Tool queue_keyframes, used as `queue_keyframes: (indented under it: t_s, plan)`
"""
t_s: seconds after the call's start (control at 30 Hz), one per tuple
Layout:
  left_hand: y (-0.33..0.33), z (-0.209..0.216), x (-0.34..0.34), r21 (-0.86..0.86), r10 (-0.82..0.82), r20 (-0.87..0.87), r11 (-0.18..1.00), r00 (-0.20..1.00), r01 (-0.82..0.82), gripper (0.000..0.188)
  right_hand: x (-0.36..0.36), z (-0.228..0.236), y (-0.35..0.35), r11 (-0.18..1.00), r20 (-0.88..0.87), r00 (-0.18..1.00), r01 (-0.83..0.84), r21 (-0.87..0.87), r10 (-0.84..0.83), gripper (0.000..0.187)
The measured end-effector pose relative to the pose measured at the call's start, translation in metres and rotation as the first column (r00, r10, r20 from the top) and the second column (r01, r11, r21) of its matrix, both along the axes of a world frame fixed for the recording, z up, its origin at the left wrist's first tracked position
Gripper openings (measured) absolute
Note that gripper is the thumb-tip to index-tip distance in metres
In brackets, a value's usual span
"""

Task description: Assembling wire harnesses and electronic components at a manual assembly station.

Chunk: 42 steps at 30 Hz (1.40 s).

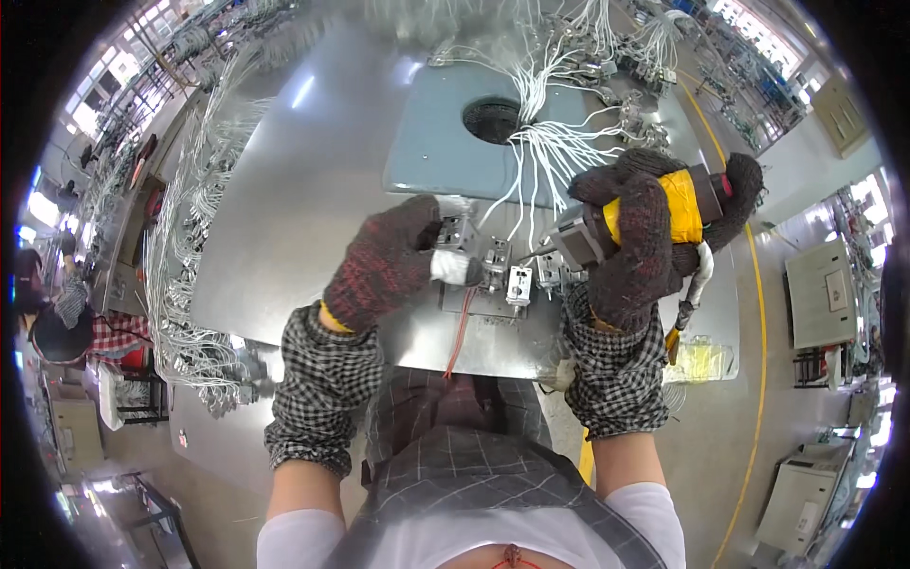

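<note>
My right hand (637,232), in a dark knitted glove, is wrapped round a power screwdriver (684,207) bound with yellow tape. Its thin bit points left at a row of small metal parts on a fixture (495,302) near the table's front edge. My left hand (387,258), in a dark red-flecked glove with white tape on thumb and finger, closes on a small metal part (457,233) at the left end of that row. A white terminal block (518,284) stands in the row, and orange-red wires (461,332) hang from the fixture over the edge.
Behind the fixture lies a grey board (427,123) with a round hole (492,120). White wires (559,152) fan out beside the hole toward metal parts at the back right. Bundles of white wires (204,247) line the left side. A person (71,327) is at far left.
</note>
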<state>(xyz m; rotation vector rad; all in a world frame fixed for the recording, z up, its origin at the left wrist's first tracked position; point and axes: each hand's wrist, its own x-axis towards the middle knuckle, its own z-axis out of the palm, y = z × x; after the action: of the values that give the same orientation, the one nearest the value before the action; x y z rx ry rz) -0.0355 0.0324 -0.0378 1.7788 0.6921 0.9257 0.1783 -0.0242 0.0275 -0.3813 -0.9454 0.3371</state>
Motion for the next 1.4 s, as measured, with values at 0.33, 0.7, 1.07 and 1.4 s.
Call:
queue_keyframes:
  t_s: [0.33, 0.7, 1.07, 1.4]
  plan:
    - [-0.020, 0.028, 0.030, 0.062, 0.012, -0.395, 0.998, 0.919, 0.014, 0.063, 0.012, 0.004, -0.005, 0.985, 0.070, 0.984, 0.168, -0.046, -0.164, 0.074]
    - [-0.023, 0.029, 0.034, 0.145, 0.055, -0.479, 0.989, 0.876, 0.017, 0.067, -0.010, -0.001, -0.013, 0.983, 0.118, 0.992, 0.070, -0.172, -0.050, 0.082]
    - [-0.024, 0.036, 0.036, 0.153, 0.091, -0.575, 0.988, 0.813, -0.002, 0.065, -0.022, -0.006, -0.015, 0.989, 0.178, 0.984, 0.039, -0.144, -0.013, 0.079]
    - [-0.027, 0.011, 0.026, -0.020, 0.002, -0.413, 1.000, 0.911, -0.011, 0.085, -0.016, -0.019, -0.020, 0.958, 0.539, 0.836, 0.227, -0.173, -0.101, 0.084]
